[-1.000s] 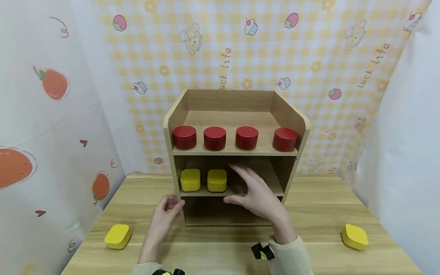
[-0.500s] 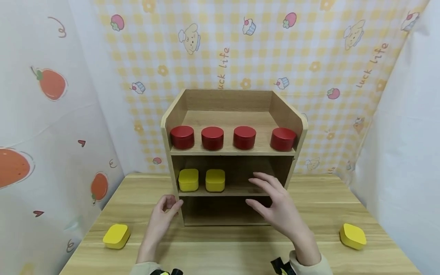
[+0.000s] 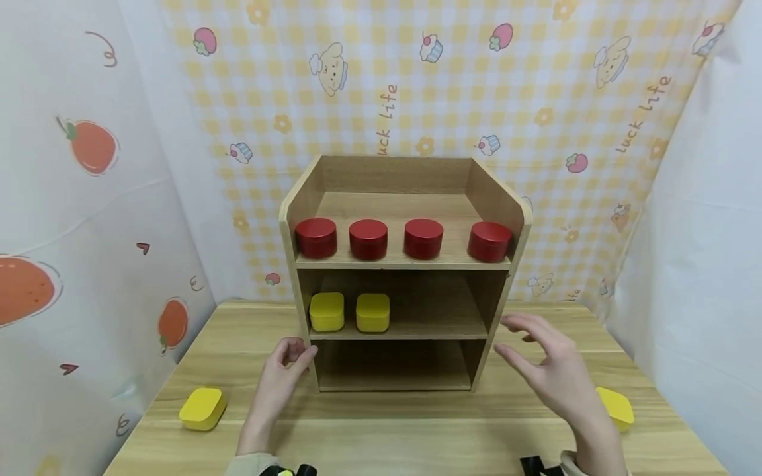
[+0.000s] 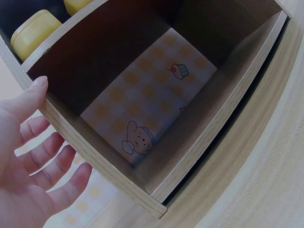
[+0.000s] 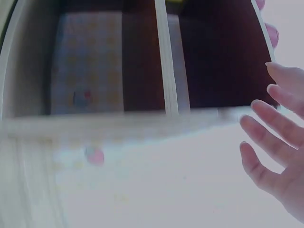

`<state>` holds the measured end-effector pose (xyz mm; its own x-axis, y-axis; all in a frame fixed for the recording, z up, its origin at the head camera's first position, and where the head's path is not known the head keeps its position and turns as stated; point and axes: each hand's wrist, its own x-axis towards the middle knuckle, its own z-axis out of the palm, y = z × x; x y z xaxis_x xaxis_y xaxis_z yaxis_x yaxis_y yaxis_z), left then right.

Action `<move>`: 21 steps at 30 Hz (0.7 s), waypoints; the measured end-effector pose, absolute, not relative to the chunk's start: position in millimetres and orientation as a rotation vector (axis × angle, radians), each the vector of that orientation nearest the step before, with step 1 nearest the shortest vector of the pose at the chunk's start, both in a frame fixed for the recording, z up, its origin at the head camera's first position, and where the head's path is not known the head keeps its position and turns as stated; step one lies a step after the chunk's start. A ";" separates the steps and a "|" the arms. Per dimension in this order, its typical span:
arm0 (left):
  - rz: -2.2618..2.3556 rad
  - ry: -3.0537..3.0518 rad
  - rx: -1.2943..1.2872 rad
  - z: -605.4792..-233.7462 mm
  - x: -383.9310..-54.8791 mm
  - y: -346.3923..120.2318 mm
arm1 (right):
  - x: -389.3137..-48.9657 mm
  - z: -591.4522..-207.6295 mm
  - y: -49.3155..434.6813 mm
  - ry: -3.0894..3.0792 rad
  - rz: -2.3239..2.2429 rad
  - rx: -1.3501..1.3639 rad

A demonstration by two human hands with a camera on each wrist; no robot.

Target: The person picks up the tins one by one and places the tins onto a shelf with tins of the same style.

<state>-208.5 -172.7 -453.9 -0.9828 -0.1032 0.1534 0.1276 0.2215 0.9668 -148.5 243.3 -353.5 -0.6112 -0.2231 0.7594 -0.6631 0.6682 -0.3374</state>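
A small wooden shelf unit (image 3: 405, 330) stands on the table. At its left side panel my left hand (image 3: 280, 380) holds the front edge; in the left wrist view the thumb (image 4: 38, 88) lies on the edge and the fingers are bent along the outer face. My right hand (image 3: 556, 370) is just right of the unit, fingers spread and lightly bent, with nothing in it. On the middle shelf sit two yellow square boxes, a left one (image 3: 327, 313) and a right one (image 3: 373, 313). Part of another yellow box (image 3: 618, 408) shows behind the right wrist.
Several round red tins (image 3: 424, 239) line the front of the top shelf. One yellow box (image 3: 202, 408) lies on the table (image 3: 417, 436) at the left. A checked cloth (image 3: 405, 79) hangs behind, with white cloth at both sides.
My right hand has drawn out from the front of the middle shelf and moved right, past the unit's right side. The left hand has stayed at the left panel.
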 end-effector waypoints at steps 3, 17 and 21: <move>-1.850 -2.302 -0.026 -453.6 -208.5 -172.0 | -144.9 -357.0 261.4 -2.205 0.805 0.573; -1.843 -2.299 -0.025 -454.3 -208.6 -172.5 | -140.0 -380.1 333.7 -2.392 0.942 0.236; -1.840 -2.308 -0.023 -454.4 -208.9 -172.6 | -143.5 -393.7 353.2 -2.490 0.946 0.166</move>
<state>-208.9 -172.6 -454.4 -0.9818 -0.1060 0.1574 0.1298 0.2299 0.9645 -143.5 353.2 -393.7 -0.8829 0.0517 0.4668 -0.2713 0.7551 -0.5968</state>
